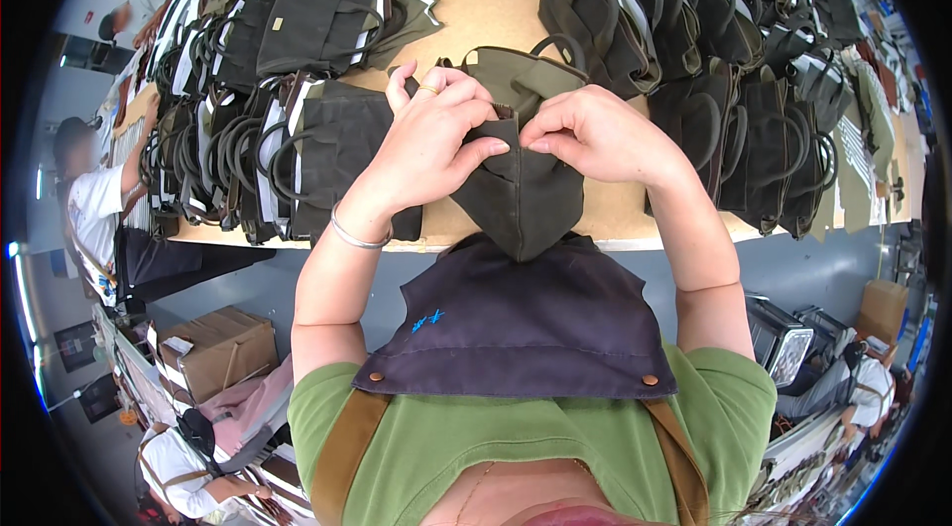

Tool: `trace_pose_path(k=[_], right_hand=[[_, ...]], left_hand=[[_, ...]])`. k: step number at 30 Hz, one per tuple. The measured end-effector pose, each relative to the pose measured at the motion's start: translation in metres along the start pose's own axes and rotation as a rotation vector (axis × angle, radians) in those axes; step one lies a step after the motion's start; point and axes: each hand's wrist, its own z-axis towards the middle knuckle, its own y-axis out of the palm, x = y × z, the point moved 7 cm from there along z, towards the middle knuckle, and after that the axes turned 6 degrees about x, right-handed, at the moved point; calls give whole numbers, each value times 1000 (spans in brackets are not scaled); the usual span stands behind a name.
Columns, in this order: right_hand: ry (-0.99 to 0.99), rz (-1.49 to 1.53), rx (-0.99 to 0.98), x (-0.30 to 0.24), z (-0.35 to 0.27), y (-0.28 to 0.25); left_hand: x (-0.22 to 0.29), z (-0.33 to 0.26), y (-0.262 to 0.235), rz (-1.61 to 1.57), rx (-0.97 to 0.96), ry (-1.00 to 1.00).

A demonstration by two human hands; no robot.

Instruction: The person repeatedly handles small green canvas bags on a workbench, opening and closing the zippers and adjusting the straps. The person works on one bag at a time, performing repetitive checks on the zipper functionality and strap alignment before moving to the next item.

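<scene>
A dark olive canvas bag (521, 194) lies on the wooden table (486, 0) in front of me, its lower end hanging over the near edge. My left hand (431, 139) pinches the bag's upper edge from the left, a ring on one finger and a metal bangle on the wrist. My right hand (590, 134) pinches the same edge from the right. The thumbs and fingertips of the two hands nearly meet at the bag's middle. Part of the bag's top folds away behind my fingers.
Stacks of similar dark bags (297, 110) with white-striped handles fill the table's left, and more bags (714, 40) crowd the right. Other people (94, 199) work at the left. A cardboard box (218, 348) sits on the floor lower left. My dark apron (516, 323) hangs below.
</scene>
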Motion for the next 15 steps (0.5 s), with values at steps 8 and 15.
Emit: trace_pose_path(k=[8,15], right_hand=[[146,172,-50,4,-3,4],[158,371,50,13,-2,16]], left_hand=[[3,0,-1,-19,-7,-1],[-3,3,-4,-118,-5,-37]])
